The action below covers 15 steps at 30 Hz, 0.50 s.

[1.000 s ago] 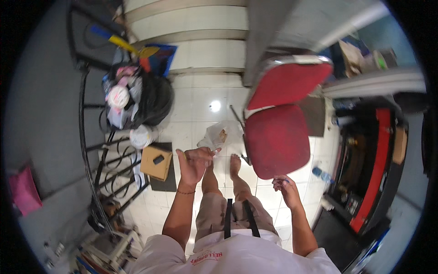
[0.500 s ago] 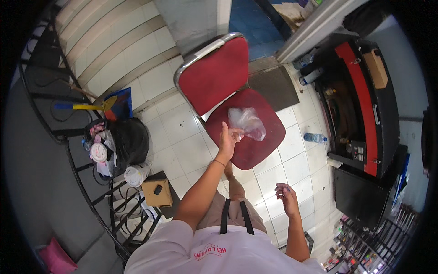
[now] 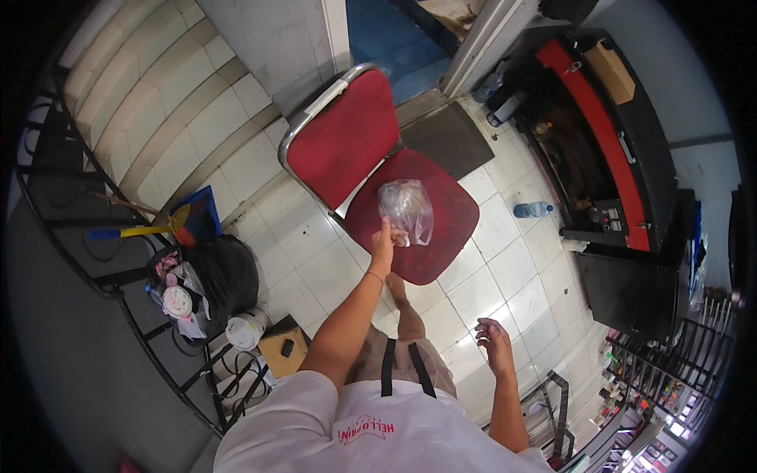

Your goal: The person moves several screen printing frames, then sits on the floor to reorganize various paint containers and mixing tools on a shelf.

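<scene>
My left hand (image 3: 386, 243) reaches over the red chair's seat (image 3: 453, 213), its fingers closed on the near edge of a clear plastic bag (image 3: 408, 206). The bag looks crumpled and puffed; what it holds, if anything, I cannot make out. Behind the seat rises the padded red backrest (image 3: 343, 142) with its chrome frame. Off to the right, over the tiled floor, hangs my right hand (image 3: 494, 343), fingers loosely bent and apart, with nothing in it.
A black trash bag (image 3: 229, 276), a white bucket (image 3: 246, 331) and a cardboard box (image 3: 282, 351) stand left beside a black railing (image 3: 142, 335). A water bottle (image 3: 533, 210) lies right, near a black-and-red machine (image 3: 587, 130). Tiled steps (image 3: 193, 134) climb at far left.
My left hand has closed on the plastic bag, which now sits more upright. The view has shifted, so chair and machine appear further left. My right hand stays much the same.
</scene>
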Each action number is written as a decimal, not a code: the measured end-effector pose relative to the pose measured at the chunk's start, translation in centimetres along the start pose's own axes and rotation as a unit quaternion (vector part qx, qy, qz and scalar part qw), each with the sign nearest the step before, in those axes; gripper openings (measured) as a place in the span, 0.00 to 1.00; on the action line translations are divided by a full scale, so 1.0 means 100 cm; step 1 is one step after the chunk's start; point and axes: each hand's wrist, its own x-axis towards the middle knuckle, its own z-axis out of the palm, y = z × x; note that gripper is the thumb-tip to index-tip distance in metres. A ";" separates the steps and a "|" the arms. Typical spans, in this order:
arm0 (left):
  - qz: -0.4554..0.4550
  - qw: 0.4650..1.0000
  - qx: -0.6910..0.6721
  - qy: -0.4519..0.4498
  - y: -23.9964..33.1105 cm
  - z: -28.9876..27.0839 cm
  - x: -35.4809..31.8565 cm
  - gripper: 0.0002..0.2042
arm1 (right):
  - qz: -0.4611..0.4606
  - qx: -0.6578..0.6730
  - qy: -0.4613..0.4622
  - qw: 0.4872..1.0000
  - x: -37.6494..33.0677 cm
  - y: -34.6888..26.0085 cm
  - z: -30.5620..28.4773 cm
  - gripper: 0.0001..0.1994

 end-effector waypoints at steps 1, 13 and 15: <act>-0.020 1.000 -0.014 0.006 0.003 -0.006 -0.002 0.39 | -0.004 0.005 0.002 1.000 -0.005 0.000 0.002 0.27; -0.071 0.982 -0.106 -0.142 0.104 -0.008 -0.063 0.36 | -0.129 0.389 0.132 0.902 -0.096 -0.015 -0.087 0.45; -0.079 0.960 -0.118 -0.242 0.122 0.043 -0.083 0.36 | -0.243 0.506 0.136 0.816 -0.136 -0.033 -0.106 0.49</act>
